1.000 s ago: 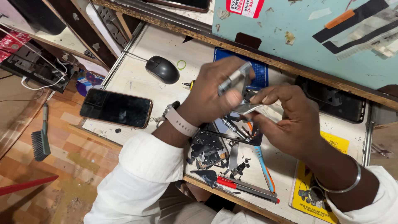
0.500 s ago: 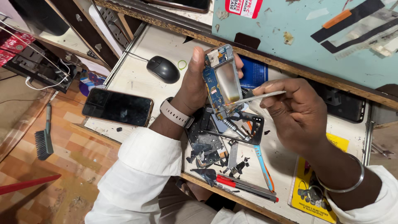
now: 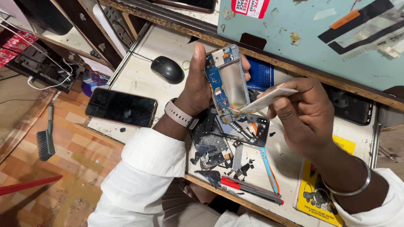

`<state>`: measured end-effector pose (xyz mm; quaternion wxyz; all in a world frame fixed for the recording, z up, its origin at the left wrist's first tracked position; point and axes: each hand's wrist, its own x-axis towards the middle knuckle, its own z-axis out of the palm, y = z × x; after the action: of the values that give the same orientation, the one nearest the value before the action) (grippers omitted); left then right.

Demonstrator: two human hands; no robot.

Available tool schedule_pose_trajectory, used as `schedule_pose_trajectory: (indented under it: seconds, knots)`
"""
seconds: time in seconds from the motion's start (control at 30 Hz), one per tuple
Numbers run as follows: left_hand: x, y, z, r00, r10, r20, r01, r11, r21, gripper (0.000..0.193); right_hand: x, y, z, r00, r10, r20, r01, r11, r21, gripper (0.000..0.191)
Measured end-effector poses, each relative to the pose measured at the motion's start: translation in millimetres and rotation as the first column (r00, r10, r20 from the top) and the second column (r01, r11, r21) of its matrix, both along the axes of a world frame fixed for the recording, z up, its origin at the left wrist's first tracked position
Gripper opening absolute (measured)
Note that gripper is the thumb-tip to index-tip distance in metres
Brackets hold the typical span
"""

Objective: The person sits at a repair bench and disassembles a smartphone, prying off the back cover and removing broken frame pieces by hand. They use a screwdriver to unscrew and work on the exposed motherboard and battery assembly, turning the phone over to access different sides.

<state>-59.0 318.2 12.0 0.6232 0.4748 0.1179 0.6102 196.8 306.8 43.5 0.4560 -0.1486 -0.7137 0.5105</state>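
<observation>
My left hand grips an opened phone body upright over the workbench, its blue circuit board and bare metal frame facing me. A pale watch sits on that wrist. My right hand pinches a thin white flat pry tool, whose tip touches the phone's lower right edge. Under both hands lie a black phone frame, a screwdriver tip and several loose dark phone parts.
An intact phone with a dark screen lies at the bench's left edge, a black mouse behind it. Red-handled and blue-handled tools lie near the front edge. A yellow card is at right, a brush on the floor.
My left hand has turned the phone body from tilted and blurred to upright with its inside facing me. My right hand has brought the white tool up to its lower edge.
</observation>
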Motion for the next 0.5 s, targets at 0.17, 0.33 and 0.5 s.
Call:
schedule_pose_trajectory:
  seconds: [0.17,0.33,0.5]
  knots:
    - [-0.9,0.4,-1.3,0.997,-0.025,0.066,0.028,0.999,-0.046,0.100,-2.8,-4.3,9.0,0.983,-0.040,0.177,0.019,0.993,0.117,0.017]
    - [-0.7,2.9,-3.4,0.988,-0.037,0.152,0.054,0.992,-0.111,0.104,-8.8,-8.8,26.2,0.889,-0.090,0.448,-0.228,0.762,0.606,0.030]
    - [-2.6,5.8,-3.8,0.977,-0.051,0.206,0.075,0.991,-0.109,0.107,-16.1,-21.4,32.5,0.864,-0.099,0.494,-0.373,0.534,0.759,0.028]
